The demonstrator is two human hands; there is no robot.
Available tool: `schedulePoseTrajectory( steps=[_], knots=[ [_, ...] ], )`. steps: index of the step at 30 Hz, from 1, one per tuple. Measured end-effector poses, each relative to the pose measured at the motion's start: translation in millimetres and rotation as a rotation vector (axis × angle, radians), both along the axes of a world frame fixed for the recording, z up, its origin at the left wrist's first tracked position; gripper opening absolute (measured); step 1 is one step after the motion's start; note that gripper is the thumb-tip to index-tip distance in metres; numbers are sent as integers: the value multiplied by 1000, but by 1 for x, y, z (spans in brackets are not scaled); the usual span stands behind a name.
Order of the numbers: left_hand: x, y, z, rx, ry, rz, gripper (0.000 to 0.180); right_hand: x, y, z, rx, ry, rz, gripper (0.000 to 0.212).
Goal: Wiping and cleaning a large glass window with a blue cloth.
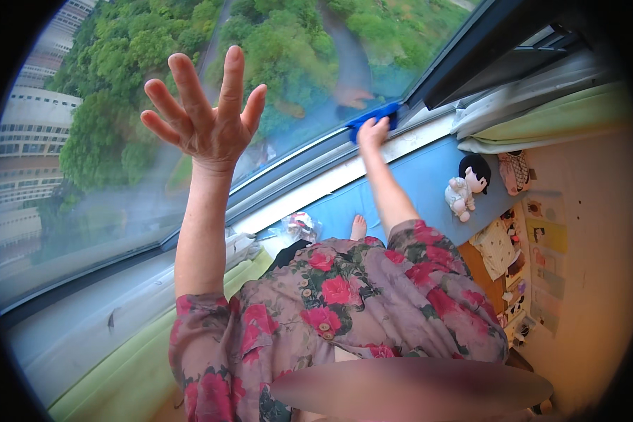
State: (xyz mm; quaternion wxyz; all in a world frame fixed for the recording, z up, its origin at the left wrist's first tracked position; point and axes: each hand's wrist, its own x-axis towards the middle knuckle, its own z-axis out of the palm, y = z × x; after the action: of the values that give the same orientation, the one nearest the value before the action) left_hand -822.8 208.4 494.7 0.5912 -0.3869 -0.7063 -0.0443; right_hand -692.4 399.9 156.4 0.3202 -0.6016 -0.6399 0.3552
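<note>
My left hand (207, 126) is raised with its fingers spread wide, level with the window glass (288, 91). The palm seems to rest on the pane, though contact is hard to make out. To the right, my right hand (374, 133) grips a blue cloth (381, 112) at the lower edge of the glass, beside the dark window frame (309, 149). Part of the cloth is hidden under the fingers. A faint reflection of the hand and cloth shows in the pane.
Below the white sill (330, 176) lies a blue mattress (422, 176), with my bare foot on it. A doll (463, 190) sits there, and a clear plastic bag (300, 226) lies by the sill. Green curtains (548, 116) hang on both sides; an opened dark sash (499, 56) juts in at upper right.
</note>
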Motion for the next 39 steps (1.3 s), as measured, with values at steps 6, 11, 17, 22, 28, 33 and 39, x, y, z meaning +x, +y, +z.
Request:
schedulePoseTrajectory(
  steps=[6,11,17,22,28,33,39],
  knots=[
    [-2,-5,-1,-6,-14,14,55,-20,-163,26,-390,331,524,16],
    [8,-13,7,-37,-87,-120,50,-23,-175,59,-735,634,547,8],
    [72,-74,-54,-179,-605,-548,53,9,-134,133,-1002,990,485,15],
    [103,-86,-118,-583,-859,-474,77,38,-115,185,-1220,1035,749,23],
    [81,-69,-109,-368,-612,-607,42,57,-93,255,-724,617,1254,30],
    [63,-38,-2,-29,-223,-536,38,62,-103,373,75,750,1192,40],
    [17,-30,28,-27,-119,-283,47,22,-76,423,915,687,962,39]
  ],
)
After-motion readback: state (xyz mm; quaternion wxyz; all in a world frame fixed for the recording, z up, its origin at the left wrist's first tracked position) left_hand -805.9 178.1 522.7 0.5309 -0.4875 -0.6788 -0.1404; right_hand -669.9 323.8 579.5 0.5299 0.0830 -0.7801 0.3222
